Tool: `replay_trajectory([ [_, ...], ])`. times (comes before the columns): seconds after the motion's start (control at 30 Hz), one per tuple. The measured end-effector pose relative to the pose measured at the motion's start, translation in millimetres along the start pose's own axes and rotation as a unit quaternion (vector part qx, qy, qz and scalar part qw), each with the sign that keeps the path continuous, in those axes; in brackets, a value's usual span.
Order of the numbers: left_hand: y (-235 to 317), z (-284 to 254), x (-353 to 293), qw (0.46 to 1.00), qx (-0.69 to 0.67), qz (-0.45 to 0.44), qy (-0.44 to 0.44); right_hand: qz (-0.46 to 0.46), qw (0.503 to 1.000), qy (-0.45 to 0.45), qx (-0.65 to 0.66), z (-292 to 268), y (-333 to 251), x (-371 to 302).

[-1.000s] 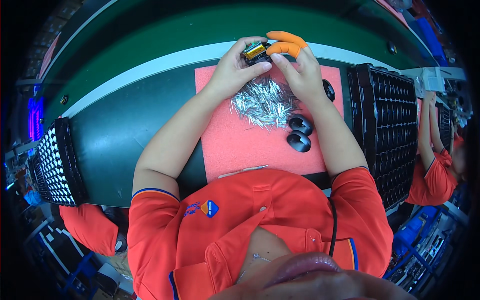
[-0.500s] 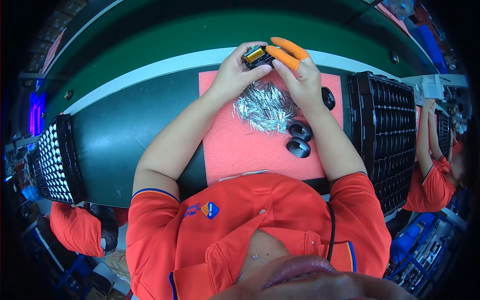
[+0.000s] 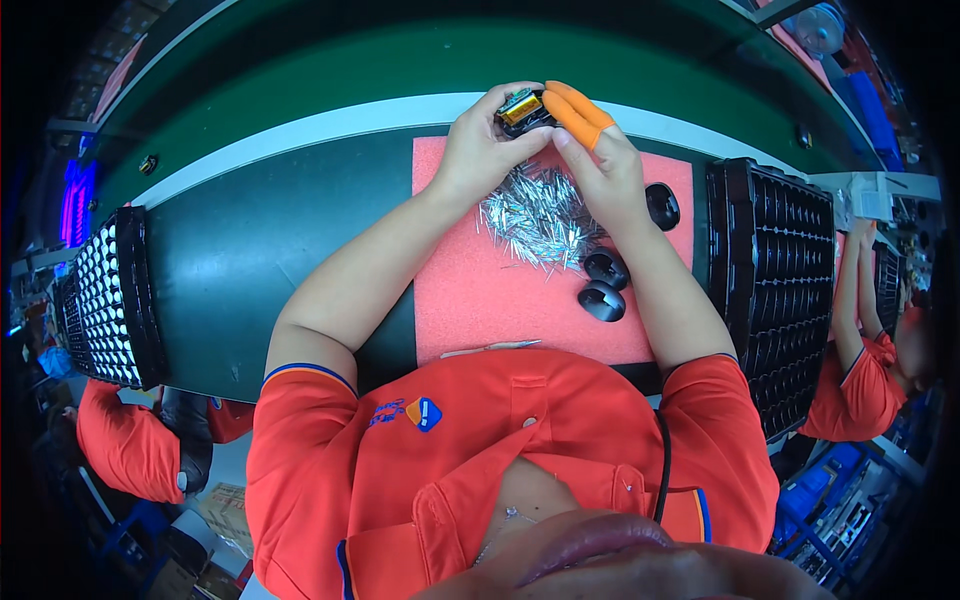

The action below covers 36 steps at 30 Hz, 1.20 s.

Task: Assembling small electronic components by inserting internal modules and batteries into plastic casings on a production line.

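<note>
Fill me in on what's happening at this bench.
A person in an orange shirt holds a small black part with both hands, left hand and right hand, whose fingers wear orange cots. Below lie a pile of metal pins and black round pieces on a pink foam mat.

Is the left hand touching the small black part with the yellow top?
Touching. The head view shows the left hand with its fingers wrapped against the small black part, no gap visible; the right hand meets it too.

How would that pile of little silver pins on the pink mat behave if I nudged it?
The pile of pins would probably scatter, since it lies loose and already fanned out. Each pin looks thin and light, so likely to roll, though the pink foam mat may slow them.
</note>
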<state>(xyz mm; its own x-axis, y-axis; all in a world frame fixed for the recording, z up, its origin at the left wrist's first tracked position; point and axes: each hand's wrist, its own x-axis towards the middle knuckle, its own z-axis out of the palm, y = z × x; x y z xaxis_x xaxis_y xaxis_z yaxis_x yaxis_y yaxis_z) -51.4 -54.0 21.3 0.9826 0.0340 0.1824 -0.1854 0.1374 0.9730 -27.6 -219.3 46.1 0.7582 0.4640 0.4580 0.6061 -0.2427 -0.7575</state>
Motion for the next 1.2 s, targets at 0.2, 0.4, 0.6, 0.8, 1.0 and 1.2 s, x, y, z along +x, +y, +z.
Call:
replay_trajectory([
  [0.2, 2, 1, 6, 1.000, -0.009, 0.020, 0.001, -0.012, 0.999, 0.017, -0.038, -7, 2, 4],
  [0.4, 6, -43, 27, 0.947, 0.295, 0.070, 0.108, 0.114, 0.967, 0.144, 0.176, -16, 3, 10],
  [0.6, -1, -111, 55, 0.831, 0.518, 0.080, 0.188, 0.140, 0.966, 0.116, 0.184, -15, 7, 8],
  [0.8, -29, -122, 69, 0.772, 0.600, 0.063, 0.198, 0.082, 0.970, 0.203, 0.107, -43, -1, 14],
  [1.0, -16, -143, 68, 0.863, 0.410, 0.132, 0.263, 0.160, 0.968, 0.183, 0.054, -98, 23, -3],
  [1.2, -2, -89, 58, 0.924, 0.173, 0.197, 0.279, 0.153, 0.946, 0.120, -0.260, -107, 34, -65],
])
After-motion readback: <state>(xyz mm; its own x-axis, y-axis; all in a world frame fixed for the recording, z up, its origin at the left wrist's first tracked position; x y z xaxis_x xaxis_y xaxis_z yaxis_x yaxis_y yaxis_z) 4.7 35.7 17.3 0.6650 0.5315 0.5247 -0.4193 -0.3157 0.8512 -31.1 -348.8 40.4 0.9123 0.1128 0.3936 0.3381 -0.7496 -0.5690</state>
